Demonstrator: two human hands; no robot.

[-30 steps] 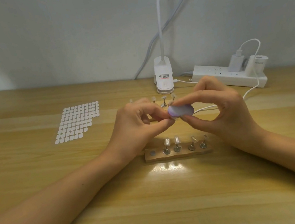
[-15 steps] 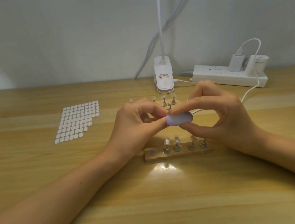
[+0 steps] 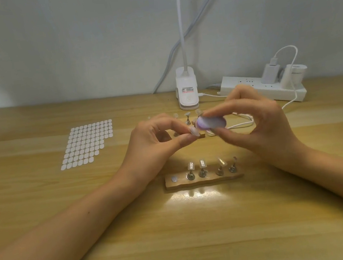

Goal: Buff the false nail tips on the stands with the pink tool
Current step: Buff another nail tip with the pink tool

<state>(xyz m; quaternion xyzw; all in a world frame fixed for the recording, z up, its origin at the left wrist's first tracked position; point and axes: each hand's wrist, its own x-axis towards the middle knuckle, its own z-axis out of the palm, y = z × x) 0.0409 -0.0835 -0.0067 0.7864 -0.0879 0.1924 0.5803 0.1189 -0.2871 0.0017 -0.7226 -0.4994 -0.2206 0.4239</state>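
Observation:
My left hand pinches a small stand carrying a clear false nail tip above the table. My right hand holds the oval pink buffing tool between thumb and fingers, its face against that tip. In front of my hands a wooden base carries several metal stands with nail tips; its leftmost spot is bare. A second wooden base with more tips on stands lies behind my hands, mostly hidden.
A sheet of white adhesive dots lies at the left. A white clip lamp stands at the back, with a white power strip, plugged chargers and a white cable at the right.
The pink tool dipped down and left against the held tip, then moved back up and right. My left hand has stayed nearly still with the stand.

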